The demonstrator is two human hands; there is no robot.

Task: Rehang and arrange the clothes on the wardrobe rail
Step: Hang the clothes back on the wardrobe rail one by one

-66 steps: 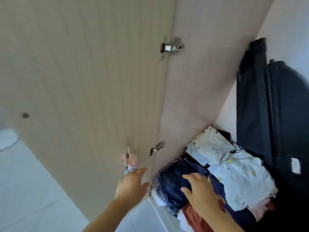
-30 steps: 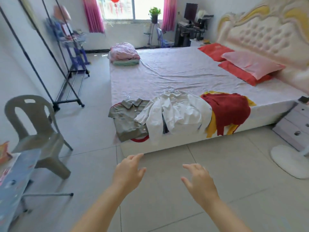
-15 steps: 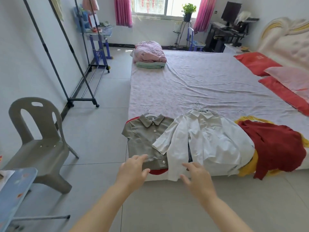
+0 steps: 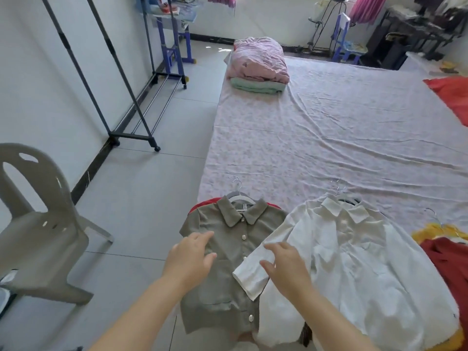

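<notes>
An olive-grey short-sleeved shirt (image 4: 228,282) on a white hanger (image 4: 239,196) lies at the near corner of the bed (image 4: 329,138), over a red garment. Beside it a white long-sleeved shirt (image 4: 354,269) lies on its own hanger, one sleeve crossing the olive shirt. A dark red garment (image 4: 445,259) over a yellow one sits at the right edge. My left hand (image 4: 190,257) hovers over the olive shirt with fingers spread, holding nothing. My right hand (image 4: 286,264) is over the white sleeve, fingers relaxed.
A grey plastic chair (image 4: 38,224) stands on the tiled floor to the left. A black metal clothes rack (image 4: 121,79) on wheels stands along the left wall. Folded pink and green bedding (image 4: 258,64) sits at the bed's far end. A red pillow (image 4: 453,95) lies at right.
I turned away from the wardrobe and walked up to the bed. Both hands have come forward from above the floor to just over the olive and white shirts.
</notes>
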